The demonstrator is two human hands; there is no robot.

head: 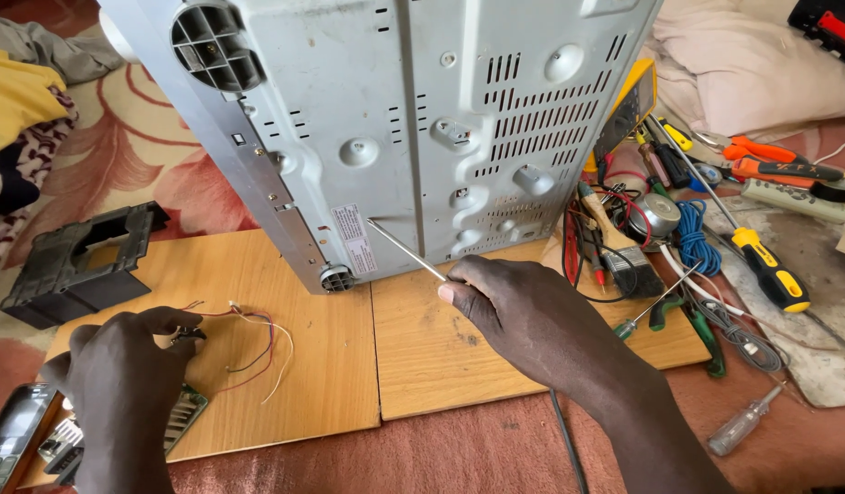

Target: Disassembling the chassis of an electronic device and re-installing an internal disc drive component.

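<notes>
A screwdriver (406,249) is pinched in the closed right hand (523,316), its tip set against the grey metal appliance casing (395,119). Left of the casing, a small wired part (192,334) is gripped by the left hand (120,384).

wooden boards (422,357) (on floor), metal casing (395,128)

Illumination was bright, even and diffuse, consistent with daylight; no lamp was visible. The grey metal casing (413,128) showed a soft sheen on its raised dimples, without harsh glare. Shadows were weak: a faint one lay under the right hand (523,320) on the wooden board (285,357), another beneath the left hand (120,384). Focus was sharp across the centre. Slight wide-angle stretching appeared toward the frame edges, and the lower corners were somewhat soft. No motion blur was noted.
</notes>
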